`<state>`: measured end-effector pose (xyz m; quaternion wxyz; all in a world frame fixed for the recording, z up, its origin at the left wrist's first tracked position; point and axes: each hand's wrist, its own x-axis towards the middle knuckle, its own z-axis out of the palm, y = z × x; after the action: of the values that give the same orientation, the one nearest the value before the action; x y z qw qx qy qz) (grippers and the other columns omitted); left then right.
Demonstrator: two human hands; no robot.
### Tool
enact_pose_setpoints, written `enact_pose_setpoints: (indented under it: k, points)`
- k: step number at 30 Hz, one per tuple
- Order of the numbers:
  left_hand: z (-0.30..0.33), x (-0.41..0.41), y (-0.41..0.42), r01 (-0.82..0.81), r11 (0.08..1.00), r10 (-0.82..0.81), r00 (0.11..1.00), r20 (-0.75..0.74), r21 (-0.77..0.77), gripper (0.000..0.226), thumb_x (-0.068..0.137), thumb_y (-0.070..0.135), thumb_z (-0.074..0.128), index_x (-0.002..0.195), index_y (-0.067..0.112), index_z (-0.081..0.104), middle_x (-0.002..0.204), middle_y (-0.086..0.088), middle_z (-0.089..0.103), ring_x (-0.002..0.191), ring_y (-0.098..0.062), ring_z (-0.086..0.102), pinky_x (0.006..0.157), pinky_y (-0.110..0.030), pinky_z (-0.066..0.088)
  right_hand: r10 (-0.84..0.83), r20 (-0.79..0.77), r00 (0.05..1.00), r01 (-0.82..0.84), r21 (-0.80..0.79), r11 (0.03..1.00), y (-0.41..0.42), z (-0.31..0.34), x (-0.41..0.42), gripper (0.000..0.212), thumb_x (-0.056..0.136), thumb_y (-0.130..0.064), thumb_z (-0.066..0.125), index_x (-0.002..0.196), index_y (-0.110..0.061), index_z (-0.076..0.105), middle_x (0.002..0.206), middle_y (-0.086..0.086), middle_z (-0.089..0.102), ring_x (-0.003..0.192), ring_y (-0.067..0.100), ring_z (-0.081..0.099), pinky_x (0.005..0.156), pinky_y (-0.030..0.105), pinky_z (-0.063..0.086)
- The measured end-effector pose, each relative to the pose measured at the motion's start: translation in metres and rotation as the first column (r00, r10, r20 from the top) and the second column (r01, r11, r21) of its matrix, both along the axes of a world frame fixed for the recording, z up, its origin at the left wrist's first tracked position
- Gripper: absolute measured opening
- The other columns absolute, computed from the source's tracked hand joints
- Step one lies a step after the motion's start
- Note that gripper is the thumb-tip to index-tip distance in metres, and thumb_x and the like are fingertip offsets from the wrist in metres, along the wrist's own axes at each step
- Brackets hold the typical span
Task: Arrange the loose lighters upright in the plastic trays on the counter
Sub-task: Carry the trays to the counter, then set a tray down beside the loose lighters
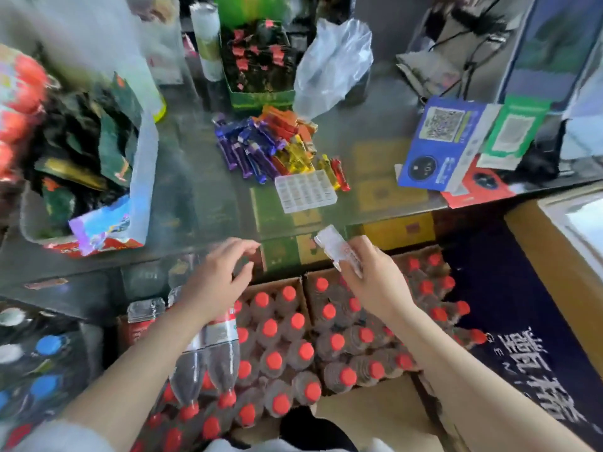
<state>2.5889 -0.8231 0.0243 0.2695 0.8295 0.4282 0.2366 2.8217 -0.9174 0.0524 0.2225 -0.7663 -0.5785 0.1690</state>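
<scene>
Clear plastic tray (336,247), held tilted in the right hand (375,278) above the worktop's (195,197) near edge. Left hand (218,275) released, fingers spread, holding nothing. A second tray (306,190) lies mid-worktop, touching the heap of loose lighters (277,148) behind it.

We see the left edge blurred by motion: the red objects (16,102) there cannot be identified. The clear item (336,249) in the right hand (375,278) is partly covered by its fingers (its shape stays unclear). The lighters (277,148) overlap, so lower ones are hidden. The plastic tray (305,190) compartments are too small to count. The floor mat (538,370) lettering is cut off at the right edge.
</scene>
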Motion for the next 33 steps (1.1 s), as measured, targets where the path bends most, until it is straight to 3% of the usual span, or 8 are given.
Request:
enact_pose_setpoints:
  k: [4,10,15,17,21,24,27,33]
  points:
    - [0.002,-0.011,0.018,-0.132,0.969,0.166,0.974,-0.154,0.207,0.036,0.079,0.024,0.048,0.109,0.006,0.059,0.111,-0.013,0.059,0.101,-0.018,0.048,0.085,-0.029,0.040,0.231,0.081,0.970,-0.241,0.148,0.959,0.043,0.028,-0.002,0.022,0.084,-0.021,0.051,0.103,-0.011,0.050,0.095,0.008,0.064,0.079,0.032,0.058,0.055,0.036,0.044]
    - [-0.014,-0.040,0.030,-0.163,0.977,0.209,0.864,-0.459,0.139,0.056,0.078,0.033,0.067,0.126,0.007,0.051,0.135,-0.015,0.048,0.122,-0.034,0.045,0.101,-0.045,0.036,0.455,0.373,0.809,-0.514,0.072,0.855,0.093,0.022,-0.037,0.027,0.079,-0.012,0.060,0.104,-0.011,0.050,0.095,0.009,0.063,0.079,0.032,0.060,0.057,0.030,0.037]
    - [-0.013,-0.054,0.035,-0.100,0.989,0.136,0.893,-0.429,0.105,0.068,0.075,0.052,0.056,0.128,0.009,0.050,0.137,-0.009,0.047,0.124,-0.028,0.042,0.102,-0.042,0.034,0.502,0.517,0.694,-0.576,-0.021,0.817,0.115,0.003,-0.078,0.039,0.070,-0.008,0.071,0.104,-0.010,0.052,0.092,0.009,0.063,0.081,0.030,0.061,0.065,0.035,0.048]
    - [-0.011,-0.062,0.041,-0.102,0.994,0.105,0.922,-0.372,0.027,0.073,0.074,0.059,0.048,0.126,0.008,0.051,0.135,-0.007,0.049,0.122,-0.025,0.045,0.104,-0.040,0.035,0.525,0.537,0.661,-0.597,-0.048,0.801,0.122,-0.004,-0.087,0.039,0.072,-0.015,0.072,0.106,-0.011,0.053,0.098,0.008,0.062,0.087,0.029,0.060,0.069,0.036,0.048]
    - [-0.002,-0.065,0.047,-0.143,0.988,0.129,0.972,-0.198,-0.058,0.079,0.073,0.053,0.065,0.136,0.012,0.038,0.141,-0.003,0.040,0.130,-0.019,0.037,0.108,-0.029,0.026,0.625,0.417,0.660,-0.678,-0.028,0.735,0.133,-0.010,-0.089,0.043,0.076,-0.041,0.062,0.105,-0.009,0.060,0.111,0.011,0.061,0.099,0.032,0.058,0.079,0.043,0.050]
    - [0.000,-0.059,0.053,-0.124,0.991,0.110,0.976,-0.190,-0.059,0.089,0.071,0.043,0.072,0.141,0.012,0.025,0.148,-0.003,0.028,0.134,-0.017,0.027,0.105,-0.019,0.014,0.567,0.326,0.756,-0.619,0.074,0.782,0.142,-0.007,-0.082,0.040,0.087,-0.040,0.047,0.111,-0.011,0.058,0.119,0.009,0.058,0.105,0.029,0.056,0.080,0.041,0.050]
    - [0.000,-0.053,0.066,-0.117,0.992,0.107,0.976,-0.189,-0.040,0.095,0.068,0.045,0.073,0.142,0.011,0.022,0.149,-0.003,0.026,0.135,-0.017,0.025,0.105,-0.018,0.012,0.356,0.223,0.908,-0.398,0.183,0.899,0.170,0.000,-0.070,0.022,0.091,-0.019,0.049,0.110,-0.009,0.056,0.113,0.009,0.059,0.102,0.024,0.054,0.081,0.039,0.050]
    - [-0.007,-0.047,0.084,-0.093,0.996,0.086,0.964,-0.251,-0.014,0.095,0.062,0.070,0.056,0.137,0.016,0.034,0.140,-0.002,0.040,0.129,-0.018,0.033,0.106,-0.026,0.017,0.060,0.147,0.987,-0.070,0.063,0.996,0.227,0.006,-0.045,0.024,0.090,-0.014,0.048,0.112,-0.006,0.053,0.112,0.013,0.057,0.096,0.028,0.053,0.070,0.032,0.043]
